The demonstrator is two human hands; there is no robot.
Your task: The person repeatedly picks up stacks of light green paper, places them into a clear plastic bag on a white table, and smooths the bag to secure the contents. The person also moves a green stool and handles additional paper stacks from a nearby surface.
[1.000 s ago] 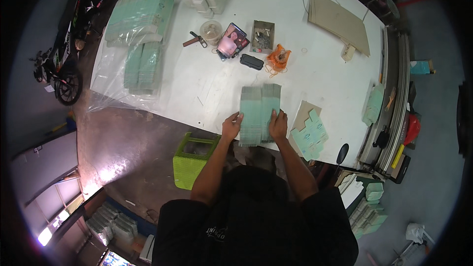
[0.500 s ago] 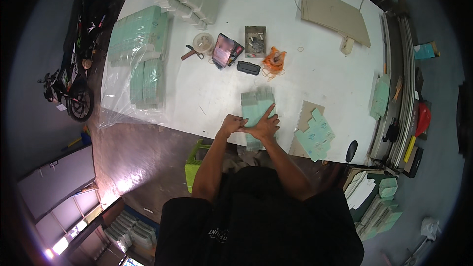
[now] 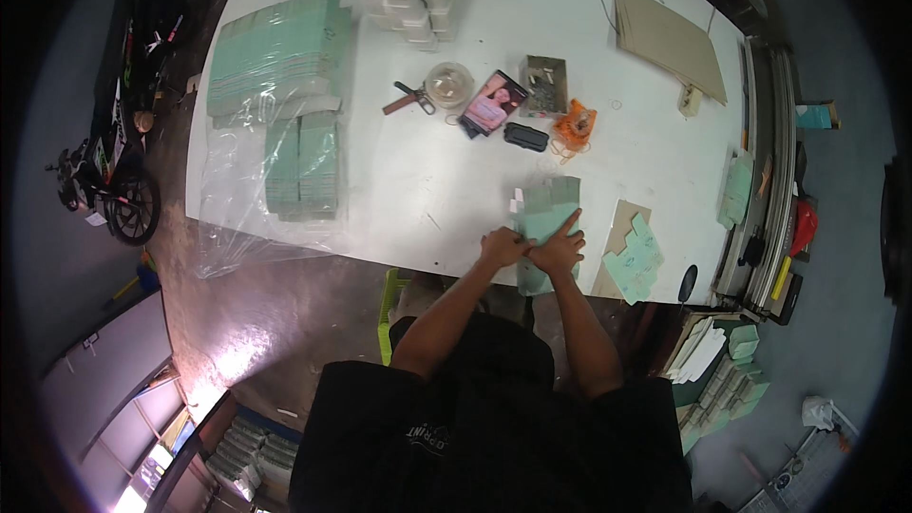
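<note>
1. A dim workshop is surrounding you, with a motorbike (image 3: 119, 138) standing on the left and a white table (image 3: 408, 180) filling the middle.
2. On that table, plastic-wrapped green bundles (image 3: 275, 52) are lying to your left, and a loose green cut-out (image 3: 635, 263) is resting on brown board (image 3: 622, 218) to your right.
3. The stack of green sheets (image 3: 546, 220) is lying right in front of you at the table's near edge, between the bundles and the brown board, with pale tabs (image 3: 516, 201) poking out along its left side.
4. Your left hand (image 3: 505, 247) is touching the stack's left side with its fingers curled; whether they are pinching any sheets, you cannot tell from this angle.
5. Your right hand (image 3: 558, 252) is resting on top, loosely opened, its index finger pointing up along the right side and its thumb reaching toward your left hand; the two are nearly meeting.
6. In my judgement, you are handling this best when your right hand is pressing flat and evenly, so nothing is fanning out.
7. You are also helping yourself by guiding the left side gently, because those tabs are looking easy to catch or crease.
</note>
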